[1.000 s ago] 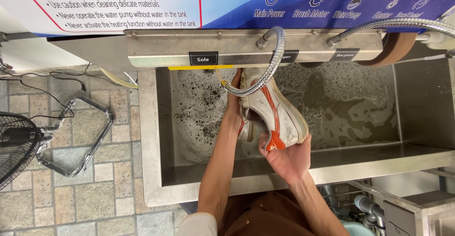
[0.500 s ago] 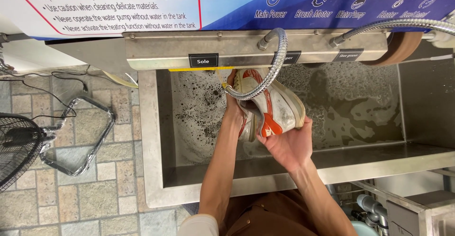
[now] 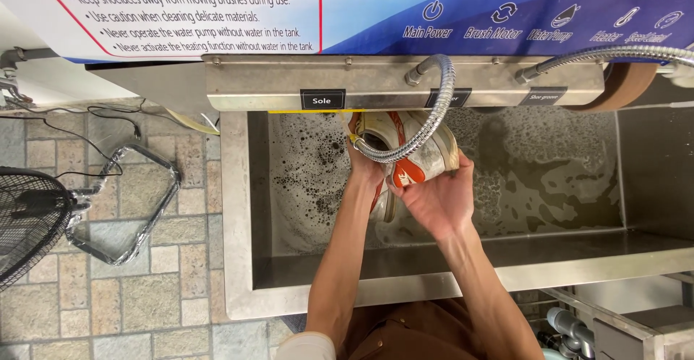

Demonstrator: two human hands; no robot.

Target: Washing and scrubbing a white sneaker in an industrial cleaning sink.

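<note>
both hands [image 3: 405, 183] closed around a white-and-orange sneaker [image 3: 416, 154] over the soapy steel tank [image 3: 238, 208]

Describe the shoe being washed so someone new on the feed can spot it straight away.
Find the steel tank of foamy water under the blue control panel. At its back edge, below the looping metal hose, both hands grip a sneaker: the left hand near its opening, the right hand across its side. It is off-white with orange trim, the only footwear there.
</note>
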